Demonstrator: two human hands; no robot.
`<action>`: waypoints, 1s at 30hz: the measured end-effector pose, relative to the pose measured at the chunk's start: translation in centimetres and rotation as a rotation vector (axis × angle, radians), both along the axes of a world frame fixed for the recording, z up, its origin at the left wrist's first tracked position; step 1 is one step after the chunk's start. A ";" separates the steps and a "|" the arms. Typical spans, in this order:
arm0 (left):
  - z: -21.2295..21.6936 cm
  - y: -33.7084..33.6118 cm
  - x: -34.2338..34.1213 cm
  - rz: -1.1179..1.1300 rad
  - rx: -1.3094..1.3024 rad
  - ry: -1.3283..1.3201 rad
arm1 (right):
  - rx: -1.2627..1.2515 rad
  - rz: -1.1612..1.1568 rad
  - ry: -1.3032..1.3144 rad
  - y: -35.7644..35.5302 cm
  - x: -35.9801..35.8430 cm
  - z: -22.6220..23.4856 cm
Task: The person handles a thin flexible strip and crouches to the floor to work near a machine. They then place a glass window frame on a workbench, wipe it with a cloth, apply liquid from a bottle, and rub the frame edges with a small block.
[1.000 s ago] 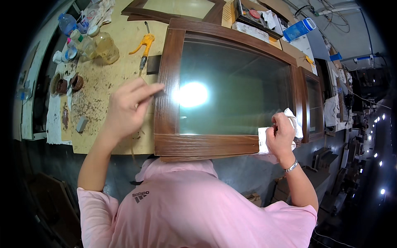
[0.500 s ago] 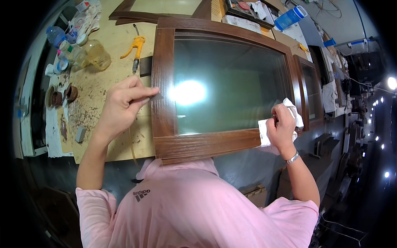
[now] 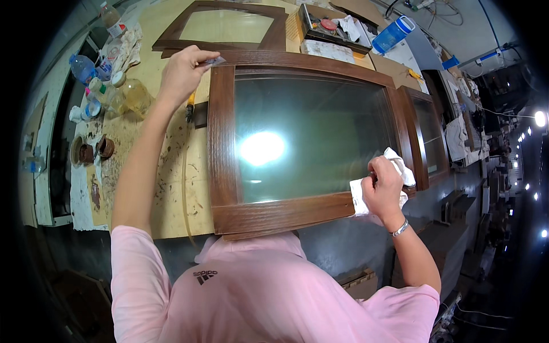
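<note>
A brown wooden frame with a glass pane (image 3: pixel 320 134) lies flat on the workbench before me. At its far left corner, my left hand (image 3: pixel 184 74) pinches a small, thin grey piece like sandpaper (image 3: pixel 214 60), held against the wood. My right hand (image 3: pixel 384 188) is at the near right corner, its fingers closed on a white cloth (image 3: pixel 359 197) that is bunched over the frame's edge. Partly hidden behind my left forearm is a yellow air blow gun (image 3: pixel 190 107), its hose running toward the near edge.
Several plastic bottles (image 3: pixel 137 96) and brown-stained cups (image 3: pixel 104 146) stand on the left. Beyond lies another framed pane (image 3: pixel 226 27), with a tool tray (image 3: pixel 331 28) and blue bottle (image 3: pixel 393 34) at the far right. A smaller wooden frame (image 3: pixel 419 137) adjoins on the right.
My left hand has moved away from me along the left side of the frame to its far corner, keeping the grey piece. My right hand stays on the cloth; the view has shifted slightly.
</note>
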State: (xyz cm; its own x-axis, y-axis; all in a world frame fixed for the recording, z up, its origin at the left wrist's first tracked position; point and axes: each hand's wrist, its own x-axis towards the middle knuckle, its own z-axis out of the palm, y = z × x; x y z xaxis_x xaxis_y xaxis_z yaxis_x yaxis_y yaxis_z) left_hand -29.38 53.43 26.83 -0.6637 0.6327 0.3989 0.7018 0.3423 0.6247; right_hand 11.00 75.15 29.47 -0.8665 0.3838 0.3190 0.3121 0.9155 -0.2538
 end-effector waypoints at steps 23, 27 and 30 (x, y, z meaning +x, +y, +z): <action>0.3 -0.9 1.5 -0.180 0.017 -0.295 | 0.001 -0.010 0.026 0.3 0.3 -0.1; 0.5 1.4 -1.4 -0.052 -0.072 -0.074 | 0.001 -0.010 0.027 0.3 0.2 0.1; -0.8 1.9 -5.0 0.069 -0.009 -0.006 | -0.006 0.003 0.044 0.2 0.1 -0.1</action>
State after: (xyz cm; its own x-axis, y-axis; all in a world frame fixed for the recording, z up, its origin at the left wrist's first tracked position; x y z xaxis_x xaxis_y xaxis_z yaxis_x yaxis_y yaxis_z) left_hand -34.41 55.29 26.06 -0.7084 0.5887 0.3894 0.6724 0.3953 0.6258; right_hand 11.09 75.31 29.40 -0.8526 0.3836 0.3548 0.2980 0.9147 -0.2728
